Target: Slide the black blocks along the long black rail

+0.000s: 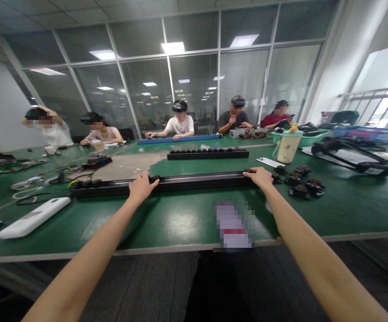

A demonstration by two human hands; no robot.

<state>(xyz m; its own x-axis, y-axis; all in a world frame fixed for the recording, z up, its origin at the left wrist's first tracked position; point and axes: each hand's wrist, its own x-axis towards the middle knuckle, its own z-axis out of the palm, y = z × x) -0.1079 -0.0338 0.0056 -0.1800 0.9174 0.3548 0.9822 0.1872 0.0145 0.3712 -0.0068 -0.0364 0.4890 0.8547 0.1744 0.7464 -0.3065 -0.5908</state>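
A long black rail (197, 182) lies across the green table in front of me, with a shiny strip along its top. Small black socket-like blocks (91, 184) sit on it towards the left end. My left hand (140, 188) is closed over the rail left of its middle, thumb against a small black block (154, 179). Near the right end, my right hand (261, 177) also grips the rail, with its fingertips at a dark piece on top. The undersides of both hands' grips are hidden.
Beyond lies a second black rail (208, 154) with blocks along it. Right of my right hand are several loose black blocks (303, 179), a tumbler (289, 146) and baskets (368, 134). A phone (232, 226) and a white device (36, 217) lie nearer. Several people sit opposite.
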